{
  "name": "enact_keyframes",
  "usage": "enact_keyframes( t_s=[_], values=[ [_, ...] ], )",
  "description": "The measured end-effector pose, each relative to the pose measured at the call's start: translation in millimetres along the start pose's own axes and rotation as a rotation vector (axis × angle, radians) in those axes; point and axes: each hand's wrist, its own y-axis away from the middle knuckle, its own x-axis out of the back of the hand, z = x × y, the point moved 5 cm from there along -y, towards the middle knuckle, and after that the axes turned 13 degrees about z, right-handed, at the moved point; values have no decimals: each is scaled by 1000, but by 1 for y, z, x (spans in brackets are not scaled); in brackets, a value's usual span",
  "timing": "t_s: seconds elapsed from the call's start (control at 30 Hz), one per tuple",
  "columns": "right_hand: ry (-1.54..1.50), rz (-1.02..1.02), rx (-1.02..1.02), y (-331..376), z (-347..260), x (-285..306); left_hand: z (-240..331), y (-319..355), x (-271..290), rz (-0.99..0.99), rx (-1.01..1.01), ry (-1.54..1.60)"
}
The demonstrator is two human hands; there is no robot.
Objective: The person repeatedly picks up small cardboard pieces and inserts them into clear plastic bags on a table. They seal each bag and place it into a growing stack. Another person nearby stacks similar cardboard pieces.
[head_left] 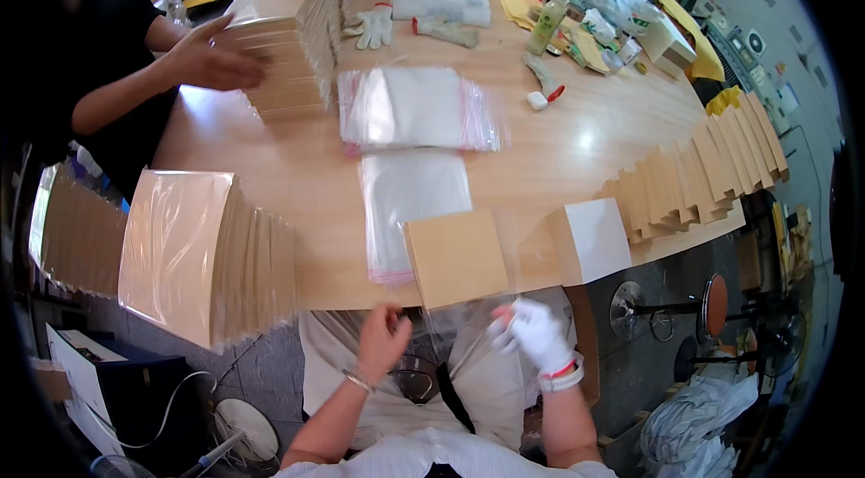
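Observation:
A tan board or card stack [458, 257] lies at the table's near edge, inside a clear plastic bag [455, 316] whose loose end hangs over the edge. My bare left hand [385, 340] is just left of that loose end, fingers curled; whether anything is between them is hidden. My white-gloved right hand [533, 334] is closed, its fingertips at the right side of the bag's loose end. Beyond the tan piece lie flat clear bags [414, 185], and a further pile of bags [410, 107] with pinkish edges.
Wrapped tan stacks [176, 248] stand at left, and a tall stack [284, 54] by a co-worker's hand [212, 59]. A white-faced block [599, 239] and a row of tan pieces [694, 172] line the right. Gloves [374, 27], a bottle [547, 25] lie far back.

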Motion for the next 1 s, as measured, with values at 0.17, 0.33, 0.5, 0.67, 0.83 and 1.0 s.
enact_keyframes(
  t_s=[0.17, 0.33, 0.5, 0.67, 0.83, 1.0],
  values=[
    [657, 303, 445, -109, -48, 12, -7, -89, -36, 59, -109, 370],
    [1161, 248, 503, -138, -78, -31, 40, -109, -48, -450, 380, 512],
    [997, 294, 565, -125, -78, -19, 5, -100, -33, -110, 34, 338],
    [590, 322, 656, -61, -53, 15, 36, -2, -6, -172, -51, -222],
    [480, 23, 757, 2, -25, -15, -16, 33, -46, -470, 261, 23],
    [555, 21, 1045, 28, 1, -68, -38, 57, -58, -413, 607, 464]
  ],
)
